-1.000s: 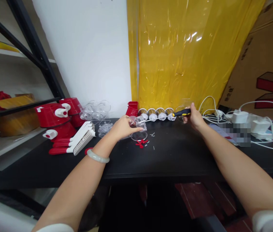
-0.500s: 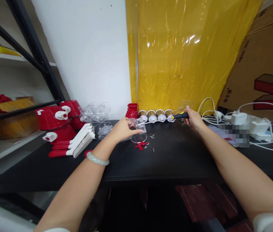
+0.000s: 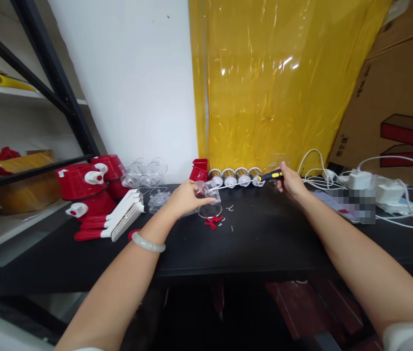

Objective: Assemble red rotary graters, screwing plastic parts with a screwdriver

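Note:
My left hand [image 3: 187, 197] is closed around a clear plastic part [image 3: 212, 190], gripping it above the black table top. My right hand [image 3: 289, 181] holds a screwdriver [image 3: 270, 176] by its black and yellow handle. The long metal shaft runs left, and its tip meets the clear part; the exact contact point is too small to make out. Below the clear part lie a clear round piece [image 3: 209, 211], small red pieces [image 3: 212, 222] and several tiny light-coloured bits [image 3: 230, 208].
Behind stand a red container [image 3: 199, 169] and a row of cylinders [image 3: 243, 176]. Red and white plastic parts [image 3: 82, 180], white handles [image 3: 127, 214] and clear parts [image 3: 144, 171] lie at left. At right are white chargers with cables [image 3: 389, 190] and a partly blurred phone-like device [image 3: 334, 204].
The screwdriver handle has turned, with more yellow showing, and my right-hand fingers have shifted on it. My left hand keeps its hold on the clear part. The view has shifted slightly.

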Demonstrator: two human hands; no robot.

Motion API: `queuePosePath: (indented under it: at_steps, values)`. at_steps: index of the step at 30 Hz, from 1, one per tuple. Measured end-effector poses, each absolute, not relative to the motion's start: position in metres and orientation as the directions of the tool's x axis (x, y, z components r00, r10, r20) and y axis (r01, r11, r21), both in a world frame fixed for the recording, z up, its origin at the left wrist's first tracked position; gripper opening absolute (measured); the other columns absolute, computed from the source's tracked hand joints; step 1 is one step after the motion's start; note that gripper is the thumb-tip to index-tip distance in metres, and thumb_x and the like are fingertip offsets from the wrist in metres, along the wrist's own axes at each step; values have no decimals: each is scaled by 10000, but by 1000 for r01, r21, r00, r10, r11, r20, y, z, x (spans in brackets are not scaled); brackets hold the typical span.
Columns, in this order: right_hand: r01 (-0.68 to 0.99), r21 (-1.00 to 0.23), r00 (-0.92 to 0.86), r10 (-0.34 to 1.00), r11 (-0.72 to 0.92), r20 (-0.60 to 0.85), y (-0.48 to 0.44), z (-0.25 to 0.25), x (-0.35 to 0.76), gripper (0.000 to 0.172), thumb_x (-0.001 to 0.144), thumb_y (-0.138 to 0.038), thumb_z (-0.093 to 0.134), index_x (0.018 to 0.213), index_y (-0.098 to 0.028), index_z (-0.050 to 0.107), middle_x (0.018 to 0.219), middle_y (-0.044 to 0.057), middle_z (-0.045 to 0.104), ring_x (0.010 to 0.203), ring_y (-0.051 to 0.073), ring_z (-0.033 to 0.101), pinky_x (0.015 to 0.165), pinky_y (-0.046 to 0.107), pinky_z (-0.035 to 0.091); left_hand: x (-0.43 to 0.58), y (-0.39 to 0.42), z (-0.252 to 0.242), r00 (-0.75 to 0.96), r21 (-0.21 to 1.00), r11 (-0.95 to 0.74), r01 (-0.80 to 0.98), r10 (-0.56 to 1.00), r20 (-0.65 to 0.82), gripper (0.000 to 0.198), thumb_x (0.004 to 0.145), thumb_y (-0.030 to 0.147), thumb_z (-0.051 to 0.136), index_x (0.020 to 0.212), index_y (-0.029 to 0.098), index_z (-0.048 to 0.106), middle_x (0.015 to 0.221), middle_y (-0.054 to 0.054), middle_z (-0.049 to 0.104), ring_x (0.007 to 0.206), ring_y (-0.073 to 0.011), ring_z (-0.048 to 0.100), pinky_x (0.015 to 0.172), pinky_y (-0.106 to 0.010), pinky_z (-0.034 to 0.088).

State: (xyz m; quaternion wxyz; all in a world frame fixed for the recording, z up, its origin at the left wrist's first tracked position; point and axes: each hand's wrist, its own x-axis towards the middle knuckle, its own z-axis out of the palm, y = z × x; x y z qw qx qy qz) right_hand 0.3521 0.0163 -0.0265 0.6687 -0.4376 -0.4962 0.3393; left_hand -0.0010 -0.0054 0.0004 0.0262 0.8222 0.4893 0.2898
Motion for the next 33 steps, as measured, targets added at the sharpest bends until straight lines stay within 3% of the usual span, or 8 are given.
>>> queuePosePath:
  at_steps: [6, 9, 15, 20, 24, 27, 31, 33]
  values:
    - [-211, -912, 169, 932, 351, 320, 15, -26, 351, 238, 762, -427, 576, 893, -237, 515, 733, -22, 631, 568, 151, 661, 461, 248, 494, -1, -6, 0, 344, 340, -512, 788, 826, 447, 498, 634, 692, 676, 727, 203, 655, 871, -62, 611, 790, -216, 588, 738, -349, 450]
    - [-151, -906, 248, 903, 395, 352, 15, -27, 349, 316, 733, -441, 659, 919, -255, 483, 756, -40, 633, 533, 128, 640, 453, 238, 495, -1, -6, 0, 326, 349, -495, 796, 836, 442, 513, 619, 702, 681, 737, 203, 652, 886, -65, 615, 793, -217, 591, 743, -349, 452]
    - [49, -899, 306, 850, 435, 428, 18, -29, 350, 450, 758, -661, 593, 749, -239, 437, 418, -82, 446, 300, 86, 399, 313, 206, 344, -1, -5, 0, 343, 338, -509, 792, 828, 443, 488, 634, 677, 687, 720, 198, 648, 882, -73, 607, 809, -218, 589, 748, -349, 449]
    - [-179, -918, 234, 922, 354, 309, 14, -23, 349, 232, 808, -471, 549, 862, -260, 469, 647, -43, 626, 492, 147, 615, 425, 254, 478, -2, -6, 2, 368, 322, -533, 782, 813, 451, 460, 651, 657, 689, 694, 201, 643, 829, -67, 596, 813, -226, 583, 736, -351, 444]
    - [-228, -899, 167, 925, 373, 341, 10, -20, 349, 168, 762, -339, 568, 900, -260, 515, 821, -27, 675, 647, 148, 674, 501, 248, 511, -1, -6, 2, 361, 323, -528, 785, 815, 453, 455, 647, 652, 696, 695, 204, 637, 840, -64, 606, 812, -223, 587, 736, -349, 451]
    - [-141, -913, 202, 914, 382, 351, 13, -22, 350, 234, 766, -422, 624, 892, -248, 530, 678, -32, 635, 527, 133, 627, 458, 237, 482, -2, -5, 2, 369, 313, -534, 785, 810, 456, 464, 654, 666, 682, 686, 206, 636, 830, -64, 605, 796, -221, 588, 732, -356, 454]
    - [23, -910, 282, 871, 413, 402, 17, -26, 352, 355, 788, -578, 589, 781, -229, 520, 415, -71, 451, 297, 92, 396, 310, 208, 303, -2, -4, 1, 388, 292, -557, 778, 790, 475, 467, 660, 673, 673, 671, 208, 633, 813, -66, 592, 794, -222, 582, 726, -358, 450]
    - [-27, -921, 272, 890, 388, 367, 16, -26, 352, 356, 818, -578, 525, 785, -224, 530, 436, -54, 482, 309, 101, 428, 326, 217, 343, -2, -4, 0, 397, 286, -565, 774, 784, 476, 467, 667, 673, 668, 669, 208, 632, 811, -67, 588, 797, -221, 579, 726, -357, 447]
